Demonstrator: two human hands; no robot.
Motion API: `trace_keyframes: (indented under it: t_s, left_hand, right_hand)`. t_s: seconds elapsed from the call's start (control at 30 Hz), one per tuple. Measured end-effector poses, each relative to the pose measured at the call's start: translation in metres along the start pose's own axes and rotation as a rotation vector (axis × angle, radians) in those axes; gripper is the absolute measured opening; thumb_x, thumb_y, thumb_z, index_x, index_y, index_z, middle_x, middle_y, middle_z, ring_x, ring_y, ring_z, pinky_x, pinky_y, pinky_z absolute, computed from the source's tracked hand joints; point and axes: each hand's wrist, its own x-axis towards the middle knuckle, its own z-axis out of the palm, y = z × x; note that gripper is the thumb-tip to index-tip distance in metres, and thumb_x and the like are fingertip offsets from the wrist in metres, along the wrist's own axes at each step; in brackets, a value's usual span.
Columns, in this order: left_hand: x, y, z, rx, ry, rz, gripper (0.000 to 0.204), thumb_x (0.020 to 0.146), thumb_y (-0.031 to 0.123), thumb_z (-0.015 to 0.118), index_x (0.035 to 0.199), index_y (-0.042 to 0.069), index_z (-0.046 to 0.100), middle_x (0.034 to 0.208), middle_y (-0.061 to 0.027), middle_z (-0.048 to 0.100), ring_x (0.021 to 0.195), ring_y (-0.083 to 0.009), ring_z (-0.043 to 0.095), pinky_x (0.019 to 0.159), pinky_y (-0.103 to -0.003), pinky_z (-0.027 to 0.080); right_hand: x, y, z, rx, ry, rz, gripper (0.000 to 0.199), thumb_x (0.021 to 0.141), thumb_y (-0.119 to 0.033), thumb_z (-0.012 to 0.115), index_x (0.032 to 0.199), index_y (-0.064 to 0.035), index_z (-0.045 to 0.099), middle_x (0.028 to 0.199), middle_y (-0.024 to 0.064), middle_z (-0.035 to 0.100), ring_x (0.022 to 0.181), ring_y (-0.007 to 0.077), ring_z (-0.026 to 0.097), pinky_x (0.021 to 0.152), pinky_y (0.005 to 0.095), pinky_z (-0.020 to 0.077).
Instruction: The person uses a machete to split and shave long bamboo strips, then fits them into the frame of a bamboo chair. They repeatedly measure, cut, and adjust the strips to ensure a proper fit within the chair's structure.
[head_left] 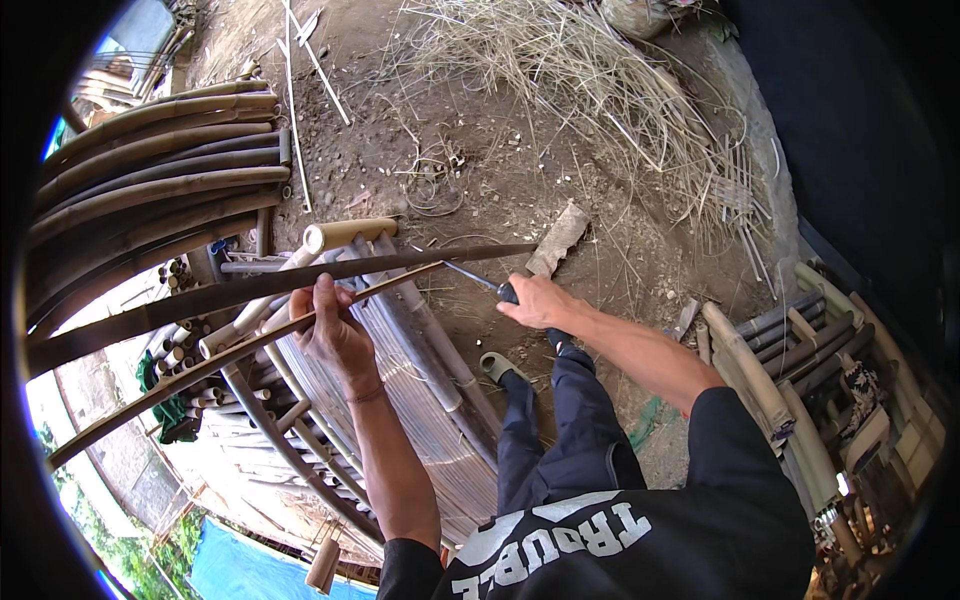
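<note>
My left hand (337,338) is closed round a narrow bamboo strip (220,362), which slants from the lower left up to the middle. Its thumb tip reaches the lower edge of a wider, dark bamboo strip (200,307) lying just beyond; whether the hand grips that one too, I cannot tell. In my right hand (540,301) is a knife (470,273) with a dark handle, gripped with the blade toward the left. The blade's tip is close to the far end of the narrow strip; whether they touch is unclear.
A bamboo bench (420,350) stands at my left, with bamboo poles (160,150) beyond it. Loose shavings (590,90) cover the far ground. A ragged flat piece of wood (560,238) lies past my right hand. More bamboo framework (750,370) stands at right.
</note>
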Motion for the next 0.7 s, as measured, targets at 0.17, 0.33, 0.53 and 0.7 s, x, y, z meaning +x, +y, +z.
trace_keyframes:
  t_s: [0.17,0.33,0.53,0.7]
  left_hand:
    - [-0.006,-0.005,-0.002,0.007,0.008,0.024,0.008,0.094,0.004,0.067,0.097,0.005,0.06,0.074,-0.0002,0.056,0.064,-0.0086,0.05,0.064,-0.025,0.046]
    - [-0.003,0.021,-0.01,0.079,0.162,0.085,0.013,0.091,0.001,0.068,0.1,0.005,0.059,0.073,0.0001,0.056,0.062,-0.0086,0.051,0.06,-0.024,0.046]
    - [0.067,0.13,-0.094,-0.319,0.299,-0.086,0.021,0.098,0.012,0.061,0.079,0.009,0.054,0.059,0.0047,0.03,0.052,-0.0072,0.031,0.051,-0.022,0.036]
    - [0.081,0.145,-0.138,-0.477,0.292,-0.212,0.039,0.097,0.011,0.063,0.063,0.014,0.043,0.054,0.0043,0.037,0.048,-0.0066,0.038,0.046,-0.021,0.039]
  right_hand:
    - [-0.014,0.007,0.016,-0.025,0.144,-0.076,0.045,0.088,-0.037,0.066,0.105,0.0031,0.055,0.085,0.0302,0.067,0.081,0.0471,0.067,0.074,0.0521,0.0537]
    - [-0.018,0.018,0.019,0.057,0.204,-0.21,0.038,0.084,-0.028,0.067,0.106,0.0005,0.054,0.083,0.0268,0.068,0.08,0.0447,0.068,0.069,0.0517,0.0545]
    - [-0.043,0.001,-0.024,-0.043,0.391,-0.623,0.037,0.077,-0.023,0.071,0.106,-0.0057,0.055,0.092,0.0155,0.069,0.087,0.0364,0.069,0.073,0.0454,0.0554]
    - [-0.093,-0.028,-0.059,-0.165,0.317,-0.698,0.042,0.073,-0.022,0.072,0.108,-0.0021,0.057,0.098,0.015,0.066,0.096,0.0335,0.067,0.08,0.0413,0.0556]
